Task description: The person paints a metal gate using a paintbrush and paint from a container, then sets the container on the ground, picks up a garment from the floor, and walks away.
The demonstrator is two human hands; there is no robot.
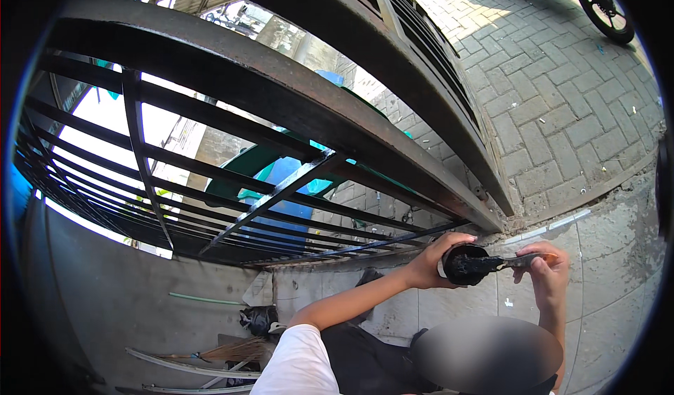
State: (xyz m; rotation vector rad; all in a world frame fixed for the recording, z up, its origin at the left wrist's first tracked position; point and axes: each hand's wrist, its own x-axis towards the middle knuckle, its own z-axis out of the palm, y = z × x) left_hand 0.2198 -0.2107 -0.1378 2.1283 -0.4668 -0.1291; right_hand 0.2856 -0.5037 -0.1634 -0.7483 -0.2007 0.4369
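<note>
From my remote station, I see the fingers of the left hand [425,265] wrapped around a cup of black paint [456,276] beside the gate [281,97], the right hand [550,267] pinching a brush [520,261], already coated but not yet clear of the cup.

A black-coated cup [469,277] is gripped in the left hand [426,265], near and right of centre. A brush [523,260] is held in the right hand [551,276], its black-smeared end reaching the cup's mouth. Beyond, a dark metal gate [232,79] is stretched across, and a blue drum [284,216] is seen through its bars. Grey paving [547,107] and a motorcycle wheel [605,9] are seen far right.
</note>
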